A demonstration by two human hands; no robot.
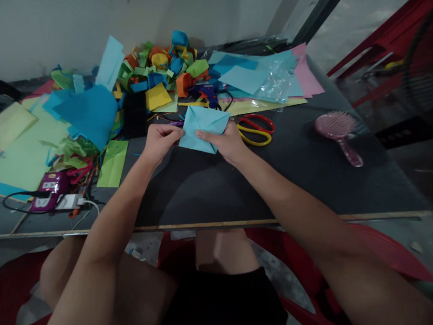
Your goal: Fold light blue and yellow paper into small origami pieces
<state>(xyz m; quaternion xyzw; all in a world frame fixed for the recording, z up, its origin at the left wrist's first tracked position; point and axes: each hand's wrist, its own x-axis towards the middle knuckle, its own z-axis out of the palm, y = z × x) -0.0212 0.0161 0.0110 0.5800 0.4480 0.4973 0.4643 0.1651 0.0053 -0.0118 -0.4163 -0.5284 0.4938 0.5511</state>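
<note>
Above the dark table I hold a light blue folded paper [200, 121], shaped like a small envelope with creased flaps. My right hand [231, 141] grips its right side, the thumb lying across the front and the fingers hidden behind. At the left edge, my left hand [161, 139] pinches the paper between thumb and curled fingers. Just right of my right hand lie scissors with red and yellow handles [256, 135]. A blue glue gun [208, 93] rests behind the paper.
Cut paper pieces [159, 61] pile up at the back. Blue sheets [248, 78] and clear plastic lie at back right. A pink hairbrush [336, 129] sits on the right. On the left are a black phone [135, 114], a green paper [112, 163] and a purple power strip [52, 190].
</note>
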